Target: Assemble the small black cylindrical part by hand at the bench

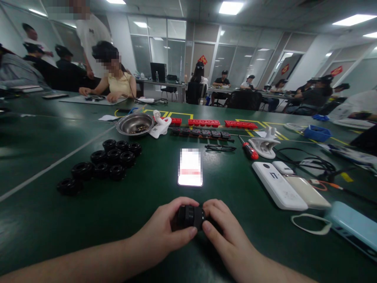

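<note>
Close to me, above the green table, a short black cylindrical fitting (191, 216) with ridges round its middle lies on its side between my two hands. My left hand (169, 224) wraps it from the left, thumb below and fingers over the top. On its right end, my right hand (222, 226) closes with thumb and fingertips. Just beyond them a phone (190, 167) with a bright screen lies flat. To the left sits a cluster of several black ring-shaped parts (114, 156).
A metal bowl (123, 126) with small brass-coloured pieces stands back left. Behind the phone are red strips (204, 123) and a black strip (203, 133). On the right lie a screwdriver (249, 150), a white power bank (278, 186) and cables. A person (118, 80) sits across.
</note>
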A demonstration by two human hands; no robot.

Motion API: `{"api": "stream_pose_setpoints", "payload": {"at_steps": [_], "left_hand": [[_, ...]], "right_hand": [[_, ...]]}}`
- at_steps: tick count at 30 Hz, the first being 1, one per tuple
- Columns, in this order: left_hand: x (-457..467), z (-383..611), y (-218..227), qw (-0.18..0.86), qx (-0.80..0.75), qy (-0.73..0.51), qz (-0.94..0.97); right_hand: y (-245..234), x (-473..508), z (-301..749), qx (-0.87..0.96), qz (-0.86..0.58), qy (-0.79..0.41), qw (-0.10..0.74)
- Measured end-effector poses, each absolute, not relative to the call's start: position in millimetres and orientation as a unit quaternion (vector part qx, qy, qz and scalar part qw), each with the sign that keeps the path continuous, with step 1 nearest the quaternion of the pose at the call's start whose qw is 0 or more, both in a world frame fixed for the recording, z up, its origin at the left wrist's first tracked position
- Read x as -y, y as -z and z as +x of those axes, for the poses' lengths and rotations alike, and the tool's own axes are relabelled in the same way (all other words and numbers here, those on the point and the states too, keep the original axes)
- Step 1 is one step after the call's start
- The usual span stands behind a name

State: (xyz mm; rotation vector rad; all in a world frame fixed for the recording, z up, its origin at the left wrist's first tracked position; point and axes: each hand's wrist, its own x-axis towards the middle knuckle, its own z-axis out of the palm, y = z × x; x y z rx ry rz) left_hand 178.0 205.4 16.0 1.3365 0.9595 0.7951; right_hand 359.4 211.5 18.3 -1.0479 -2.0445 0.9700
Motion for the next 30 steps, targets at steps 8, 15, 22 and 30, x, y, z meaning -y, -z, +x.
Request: {"api": "stream_pose_setpoints", "payload": {"at_steps": [8, 15, 22, 30], "left_hand": [[-208.9, 178.1, -12.6, 0.648, -0.398, -0.348, 0.548], [-205.5, 177.4, -15.4, 0.619, -0.399, -0.343, 0.583], [-208.9, 178.5, -12.2, 0.646, -0.396, -0.338, 0.558], [-205.2, 177.5, -14.9, 0.619, -0.408, -0.350, 0.573]], "right_hand": [[-18.0, -206.7, 358.2, 0.780, -0.418, -0.343, 0.315], [-17.9, -211.6, 360.2, 0.768, -0.405, -0.381, 0.318], [-18.2, -208.8, 360.2, 0.771, -0.407, -0.363, 0.328], [-20.7, -208.1, 360.5, 0.781, -0.421, -0.341, 0.311]]}}
